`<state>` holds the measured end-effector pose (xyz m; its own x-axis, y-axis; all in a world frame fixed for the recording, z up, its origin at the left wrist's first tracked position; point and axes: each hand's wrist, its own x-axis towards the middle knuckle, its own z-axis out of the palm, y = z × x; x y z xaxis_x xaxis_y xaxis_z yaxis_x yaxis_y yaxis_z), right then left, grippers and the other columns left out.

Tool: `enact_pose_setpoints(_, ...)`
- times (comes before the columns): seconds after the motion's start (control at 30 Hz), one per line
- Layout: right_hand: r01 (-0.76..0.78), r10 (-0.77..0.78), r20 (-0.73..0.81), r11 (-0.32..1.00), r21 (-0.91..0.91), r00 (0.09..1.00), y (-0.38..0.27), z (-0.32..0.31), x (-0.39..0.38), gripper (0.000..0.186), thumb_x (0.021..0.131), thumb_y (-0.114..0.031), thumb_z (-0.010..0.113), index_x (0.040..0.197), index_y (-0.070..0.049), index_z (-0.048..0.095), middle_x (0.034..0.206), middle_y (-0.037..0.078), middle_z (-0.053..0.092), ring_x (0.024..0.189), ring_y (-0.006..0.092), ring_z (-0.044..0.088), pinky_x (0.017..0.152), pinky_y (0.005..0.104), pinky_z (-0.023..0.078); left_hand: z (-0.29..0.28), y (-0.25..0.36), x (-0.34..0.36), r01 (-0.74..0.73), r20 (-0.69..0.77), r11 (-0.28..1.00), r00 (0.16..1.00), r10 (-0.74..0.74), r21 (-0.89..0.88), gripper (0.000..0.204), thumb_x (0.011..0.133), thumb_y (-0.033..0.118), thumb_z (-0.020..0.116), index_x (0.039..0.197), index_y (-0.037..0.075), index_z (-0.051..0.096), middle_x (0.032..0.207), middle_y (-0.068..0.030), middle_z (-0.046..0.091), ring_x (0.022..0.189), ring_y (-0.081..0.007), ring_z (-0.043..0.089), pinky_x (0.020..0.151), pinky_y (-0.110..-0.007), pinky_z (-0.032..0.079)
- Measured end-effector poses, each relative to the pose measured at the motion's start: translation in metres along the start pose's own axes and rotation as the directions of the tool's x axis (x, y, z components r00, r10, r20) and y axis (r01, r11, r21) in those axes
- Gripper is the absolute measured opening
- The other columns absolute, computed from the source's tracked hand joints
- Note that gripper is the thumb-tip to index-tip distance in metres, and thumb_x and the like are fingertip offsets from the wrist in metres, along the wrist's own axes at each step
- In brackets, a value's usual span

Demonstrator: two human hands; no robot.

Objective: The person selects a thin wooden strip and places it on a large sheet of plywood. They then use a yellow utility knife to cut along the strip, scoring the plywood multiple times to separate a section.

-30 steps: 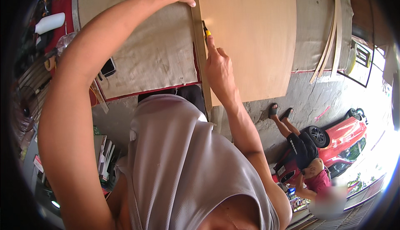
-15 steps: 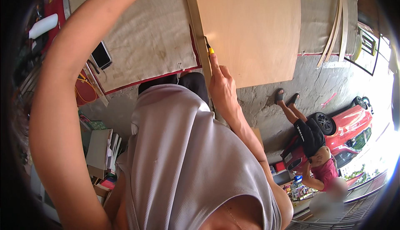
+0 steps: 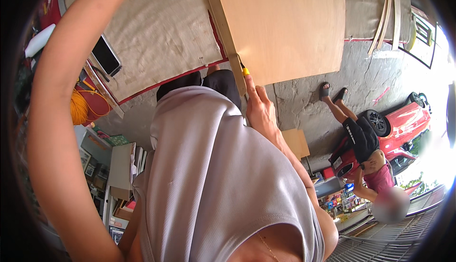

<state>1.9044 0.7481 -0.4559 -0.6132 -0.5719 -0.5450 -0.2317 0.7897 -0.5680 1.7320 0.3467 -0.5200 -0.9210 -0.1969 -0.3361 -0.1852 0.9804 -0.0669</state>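
My right hand (image 3: 260, 107) is closed round a scoring knife (image 3: 246, 71) with a yellow handle and a thin dark hooked tip. The index finger lies stretched along the handle. The tip rests on or close to a pale plywood sheet (image 3: 292, 29), beside a long wooden strip (image 3: 221, 19) that runs along the sheet's left side. My left arm (image 3: 52, 133) reaches up and over past the top edge, so the left hand is out of sight.
Stained cloth (image 3: 161, 34) covers the table with a phone (image 3: 106, 57) on it. Orange cord (image 3: 80, 107) lies at the left. Thin wood strips (image 3: 382, 19) lie at the far right. A person in black shorts (image 3: 363, 138) stands near a red car (image 3: 403, 124).
My right hand and the scoring knife have moved nearer to me along the wooden strip. My left hand has gone out of view at the top.
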Motion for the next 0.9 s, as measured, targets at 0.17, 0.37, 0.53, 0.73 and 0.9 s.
enact_pose_setpoints(0.17, -0.015, 0.014, 0.014, 1.0, 0.016, 1.0, 0.009, 0.006, -0.019, 0.076, 0.079, 0.012, 0.051, 0.148, -0.015, 0.033, 0.1, 0.018, 0.058, 0.075, 0.0383, 0.064, 0.062, 0.0452, 0.055, -0.009, 0.004, 0.002, 0.008, 0.095, 1.0, 0.995, -0.006, -0.019, 0.087, 0.053, 0.05, 0.087, 0.107, -0.014, 0.061, 0.117, -0.0277, 0.057, 0.116, -0.0388, 0.05, 0.097, -0.04, 0.046)
enact_pose_setpoints(0.37, 0.049, -0.048, -0.052, 0.999, 0.02, 0.997, 0.023, 0.015, -0.045, 0.07, 0.08, 0.009, 0.051, 0.146, -0.011, 0.036, 0.091, 0.014, 0.053, 0.07, 0.0323, 0.061, 0.056, 0.0405, 0.054, -0.003, 0.0, 0.004, 0.016, 0.079, 0.998, 0.997, -0.011, -0.053, 0.085, 0.052, 0.05, 0.087, 0.105, -0.012, 0.062, 0.116, -0.0265, 0.058, 0.113, -0.0382, 0.052, 0.096, -0.041, 0.046)
enact_pose_setpoints(0.53, 0.021, -0.022, -0.043, 0.999, -0.029, 0.999, 0.044, 0.028, -0.083, 0.07, 0.078, 0.008, 0.052, 0.143, -0.011, 0.04, 0.092, 0.014, 0.053, 0.075, 0.0322, 0.061, 0.062, 0.0405, 0.055, -0.003, 0.004, 0.002, 0.082, 0.077, 0.995, 0.994, -0.078, -0.054, 0.084, 0.05, 0.05, 0.088, 0.103, -0.009, 0.063, 0.115, -0.0259, 0.058, 0.112, -0.0379, 0.053, 0.095, -0.042, 0.046)
enact_pose_setpoints(0.73, -0.431, 0.491, 0.194, 0.857, -0.282, 0.849, 0.121, 0.062, -0.21, 0.073, 0.081, 0.005, 0.051, 0.147, -0.02, 0.033, 0.096, 0.017, 0.055, 0.082, 0.0363, 0.062, 0.07, 0.0448, 0.053, -0.001, -0.007, -0.008, -0.06, -0.063, 0.998, 0.996, 0.059, -0.021, 0.066, 0.056, 0.047, 0.085, 0.098, -0.001, 0.068, 0.108, -0.0233, 0.062, 0.107, -0.0377, 0.056, 0.092, -0.044, 0.046)
enact_pose_setpoints(0.9, -0.478, 0.447, -0.355, 0.878, 0.001, 0.821, 0.083, 0.07, -0.165, 0.074, 0.083, 0.005, 0.052, 0.149, -0.019, 0.028, 0.094, 0.016, 0.053, 0.077, 0.0352, 0.058, 0.065, 0.0454, 0.05, 0.004, -0.022, 0.029, -0.186, 0.07, 0.982, 0.98, 0.186, -0.005, 0.073, 0.066, 0.051, 0.077, 0.124, 0.011, 0.06, 0.122, -0.0132, 0.063, 0.116, -0.0327, 0.057, 0.093, -0.044, 0.047)
